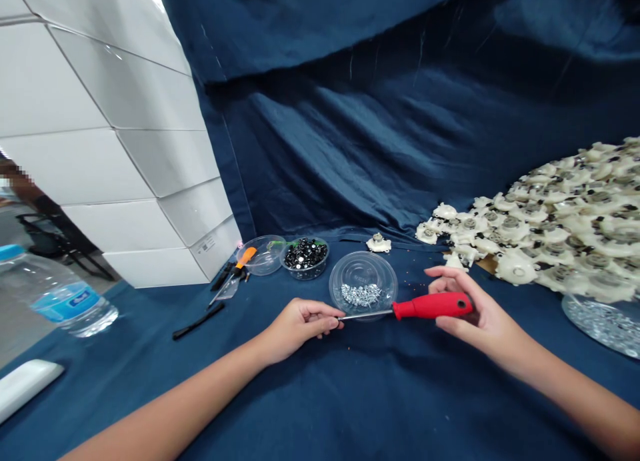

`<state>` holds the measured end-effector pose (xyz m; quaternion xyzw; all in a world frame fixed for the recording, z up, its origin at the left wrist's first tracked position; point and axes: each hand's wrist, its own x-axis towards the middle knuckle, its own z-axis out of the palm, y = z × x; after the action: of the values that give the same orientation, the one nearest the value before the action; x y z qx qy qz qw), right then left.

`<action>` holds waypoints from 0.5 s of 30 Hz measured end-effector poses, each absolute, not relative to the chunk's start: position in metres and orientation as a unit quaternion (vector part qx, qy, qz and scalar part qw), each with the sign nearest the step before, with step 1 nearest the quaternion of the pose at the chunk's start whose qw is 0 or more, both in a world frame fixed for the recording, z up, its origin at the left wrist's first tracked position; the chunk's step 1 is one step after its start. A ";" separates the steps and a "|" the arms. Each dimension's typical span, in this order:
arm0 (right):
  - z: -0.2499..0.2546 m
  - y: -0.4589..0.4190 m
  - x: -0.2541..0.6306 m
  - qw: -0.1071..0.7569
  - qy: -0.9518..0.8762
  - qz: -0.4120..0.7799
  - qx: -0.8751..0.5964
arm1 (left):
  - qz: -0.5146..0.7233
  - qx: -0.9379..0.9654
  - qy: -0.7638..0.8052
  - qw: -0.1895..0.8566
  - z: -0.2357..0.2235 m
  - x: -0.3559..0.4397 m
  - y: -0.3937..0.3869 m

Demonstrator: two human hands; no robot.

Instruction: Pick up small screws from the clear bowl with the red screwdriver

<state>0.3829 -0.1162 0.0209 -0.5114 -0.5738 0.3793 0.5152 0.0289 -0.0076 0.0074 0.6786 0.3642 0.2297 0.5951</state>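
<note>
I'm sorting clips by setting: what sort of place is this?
Probably a small-parts assembly bench: a red screwdriver, a clear dish of small silvery pieces, and a heap of similar cream-coloured parts.

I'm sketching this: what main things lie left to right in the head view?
Clear blue-capped bottle, orange-handled tool, clear tub of black pieces, clear dish of silvery pieces, red screwdriver handle, heaped cream parts.

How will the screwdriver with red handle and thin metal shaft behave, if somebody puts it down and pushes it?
The red-handled screwdriver may roll, since its handle looks rounded. It probably weighs more at that thick end. Its straight metal shaft looks stiff, so it should not bend.
</note>
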 end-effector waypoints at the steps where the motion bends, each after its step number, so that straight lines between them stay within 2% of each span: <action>1: 0.020 -0.115 0.385 0.497 -0.571 0.390 -0.524 | 0.231 0.678 0.364 0.595 0.007 0.029 -0.007; 5: 0.020 -0.112 0.389 0.434 -0.546 0.434 -0.571 | 0.226 0.682 0.361 0.594 0.006 0.029 -0.007; 11: 0.020 -0.113 0.380 0.530 -0.530 0.406 -0.522 | 0.221 0.679 0.363 0.598 0.009 0.029 -0.008; 15: 0.018 -0.115 0.378 0.550 -0.540 0.399 -0.497 | 0.221 0.680 0.362 0.598 0.010 0.029 -0.008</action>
<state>0.3781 -0.1149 0.0182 -0.4970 -0.5396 0.3990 0.5501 0.0290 -0.0083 0.0100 0.6797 0.3621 0.2214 0.5982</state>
